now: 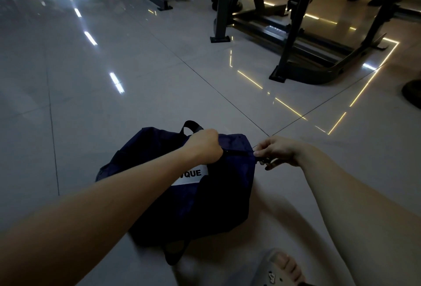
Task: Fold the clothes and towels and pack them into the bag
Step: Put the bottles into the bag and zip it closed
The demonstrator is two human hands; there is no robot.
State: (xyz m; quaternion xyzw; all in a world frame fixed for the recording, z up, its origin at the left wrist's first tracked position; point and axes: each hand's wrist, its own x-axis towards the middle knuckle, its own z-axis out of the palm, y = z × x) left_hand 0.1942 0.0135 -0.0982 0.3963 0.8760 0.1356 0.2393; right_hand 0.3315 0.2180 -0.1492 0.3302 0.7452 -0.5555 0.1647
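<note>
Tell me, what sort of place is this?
Probably a gym: black exercise-machine frames stand on a glossy tiled floor, and light strips outline one machine's bay. A navy bag lies there too.

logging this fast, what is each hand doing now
left hand: grips the top of the bag.
right hand: pinches the zipper pull.

L hand (204, 146) + R hand (279, 152): bare, forearms bare to frame edge. Btm right: foot (290, 267), toes showing, in light grey open-toe sandal (266, 263), wide strap w/ small charm, detail too blurry.
</note>
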